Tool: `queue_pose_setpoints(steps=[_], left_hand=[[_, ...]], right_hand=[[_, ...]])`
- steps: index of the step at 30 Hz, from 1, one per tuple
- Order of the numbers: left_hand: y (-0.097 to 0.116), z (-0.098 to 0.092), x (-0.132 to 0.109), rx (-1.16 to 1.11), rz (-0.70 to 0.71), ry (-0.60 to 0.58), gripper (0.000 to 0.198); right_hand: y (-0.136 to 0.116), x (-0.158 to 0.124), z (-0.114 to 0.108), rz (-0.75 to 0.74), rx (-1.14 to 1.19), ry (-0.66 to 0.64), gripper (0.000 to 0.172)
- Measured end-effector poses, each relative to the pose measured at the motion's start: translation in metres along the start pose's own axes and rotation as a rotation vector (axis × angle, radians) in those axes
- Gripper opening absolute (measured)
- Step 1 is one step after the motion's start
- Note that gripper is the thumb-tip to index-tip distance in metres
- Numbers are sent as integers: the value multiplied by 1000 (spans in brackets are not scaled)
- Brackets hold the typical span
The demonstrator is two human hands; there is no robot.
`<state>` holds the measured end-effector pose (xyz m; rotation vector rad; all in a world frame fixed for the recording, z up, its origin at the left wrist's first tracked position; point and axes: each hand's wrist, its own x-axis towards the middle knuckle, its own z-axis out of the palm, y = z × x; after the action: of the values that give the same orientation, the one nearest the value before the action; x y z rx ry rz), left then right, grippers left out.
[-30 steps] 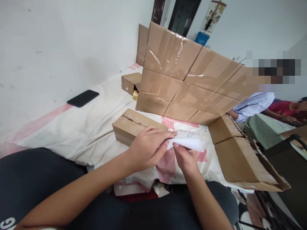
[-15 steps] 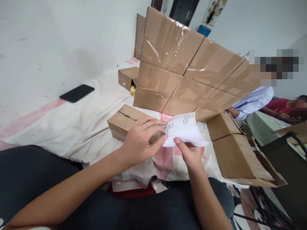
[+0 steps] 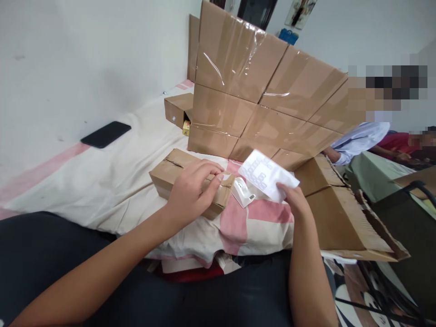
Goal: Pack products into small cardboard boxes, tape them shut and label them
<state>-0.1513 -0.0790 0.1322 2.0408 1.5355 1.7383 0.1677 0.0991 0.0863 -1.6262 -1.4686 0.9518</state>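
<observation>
1. The right hand (image 3: 295, 200) is clamped on a white label sheet (image 3: 266, 174). Thumb and fingers pinch its lower right corner and hold it tilted above the bed, printed side towards the camera, with rows of small outlined labels on it.
2. The left hand (image 3: 190, 190) lies on the small closed cardboard box (image 3: 170, 171), well apart from the sheet. Its fingers are curled and its thumb and forefinger tips are drawn together at the box's right end. A tiny white fleck shows there, too small to tell whether it is a label.
3. Between the two hands, just beside the box's right end and below the sheet, one small white plastic device (image 3: 243, 192) rests on the bedsheet (image 3: 112, 181), which is cream with pink patches.
4. Just right of the right hand stands one torn, open cardboard carton (image 3: 340, 222), with a smaller brown box (image 3: 316, 178) touching its far side.
5. Behind the hands rises a wall of stacked cartons (image 3: 238, 77) wrapped in clear tape; their exact number cannot be told.
6. At the wall's left foot sits one small open box (image 3: 175, 108) with one yellow item (image 3: 185, 128) at its mouth.
7. One black phone (image 3: 105, 134) lies far left on the bed, near the white wall.
8. Beyond the cartons, at right, another person's light-blue sleeve (image 3: 357, 138) shows.
</observation>
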Motion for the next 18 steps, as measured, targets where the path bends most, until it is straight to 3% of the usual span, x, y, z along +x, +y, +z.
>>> queue_pose_setpoints(steps=[3,6,8,10,12,15,18], left_hand=[[-1,-1,2,11,8,9,9],[-2,-3,3,24,13,27,8],[-2,-4,4,30,16,36,8],[-2,-5,5,34,20,40,8],[-2,-5,5,40,25,35,9],[-1,-6,4,51,39,23,10],[0,-11,4,71,49,22,10]], right_hand=[[19,19,-17,263,-311,89,52],[25,20,-22,232,-459,290,81],[27,20,-14,73,-608,373,90],[30,21,2,-152,-765,296,81],[35,27,22,-307,-872,91,70],[43,39,51,-291,-922,-165,64],[52,51,66,-210,-943,-209,64]])
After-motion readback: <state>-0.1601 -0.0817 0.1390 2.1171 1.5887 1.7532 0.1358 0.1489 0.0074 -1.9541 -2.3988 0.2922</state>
